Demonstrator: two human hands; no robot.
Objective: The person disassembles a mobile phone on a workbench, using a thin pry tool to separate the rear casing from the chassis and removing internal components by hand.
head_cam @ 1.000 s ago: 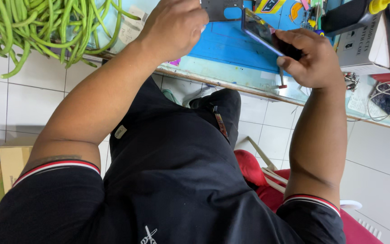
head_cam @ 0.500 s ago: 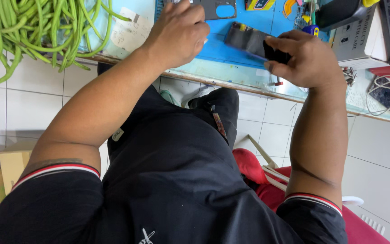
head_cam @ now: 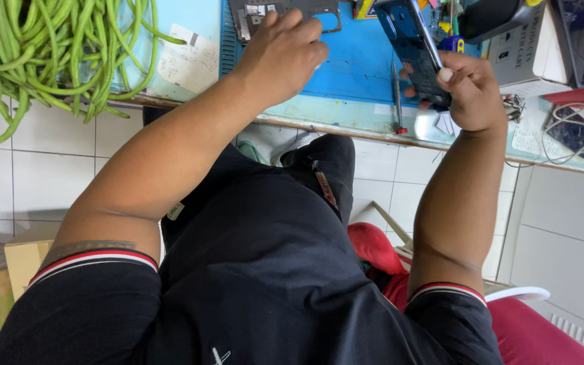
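Bright, even daylight, soft shadows only. Glare on glass table edge (head_cam: 346, 118), center-right of frame. Slight wide-angle bend at edges. Mostly sharp; shirt (head_cam: 258, 290) at bottom a bit soft.

I wear a black short-sleeved polo shirt (head_cam: 258, 284). Each sleeve cuff carries thin red and white stripes: one at eight o'clock (head_cam: 92, 260), the other at four o'clock (head_cam: 447, 292). A small white embroidered mark (head_cam: 220, 356) sits at six o'clock on the chest. My trousers (head_cam: 326, 169) are black too. Both forearms are bare.
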